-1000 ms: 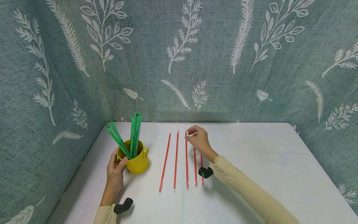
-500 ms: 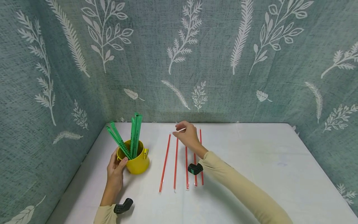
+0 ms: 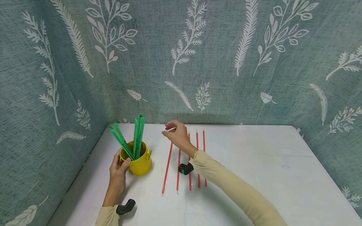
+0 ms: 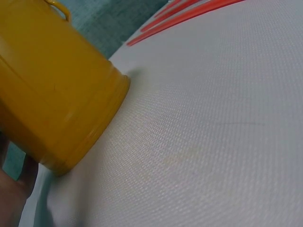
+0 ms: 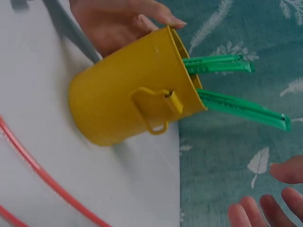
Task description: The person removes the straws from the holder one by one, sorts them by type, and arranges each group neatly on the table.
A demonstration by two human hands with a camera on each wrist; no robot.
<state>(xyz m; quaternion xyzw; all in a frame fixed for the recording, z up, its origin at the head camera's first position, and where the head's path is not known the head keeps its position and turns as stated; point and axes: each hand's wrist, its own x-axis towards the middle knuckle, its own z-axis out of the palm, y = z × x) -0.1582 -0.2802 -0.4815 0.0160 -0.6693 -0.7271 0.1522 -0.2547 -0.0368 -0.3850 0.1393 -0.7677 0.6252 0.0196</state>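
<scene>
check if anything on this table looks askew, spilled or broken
Nothing visible looks spilled or broken. In the head view, the leftmost red stick slants more than the other four red sticks, so it looks slightly askew.

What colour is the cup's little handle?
Yellow, like the cup; the handle shows best in the right wrist view.

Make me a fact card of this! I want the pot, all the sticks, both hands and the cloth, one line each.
Pot: yellow pot, upright on the white table
Inside it: green sticks, overlapping, hard to count
Beside it: five red sticks, lying side by side
Left hand: holds the pot
Right hand: over the red sticks' far ends, holding nothing
Cloth: blue-green backdrop, white leaf pattern
</scene>
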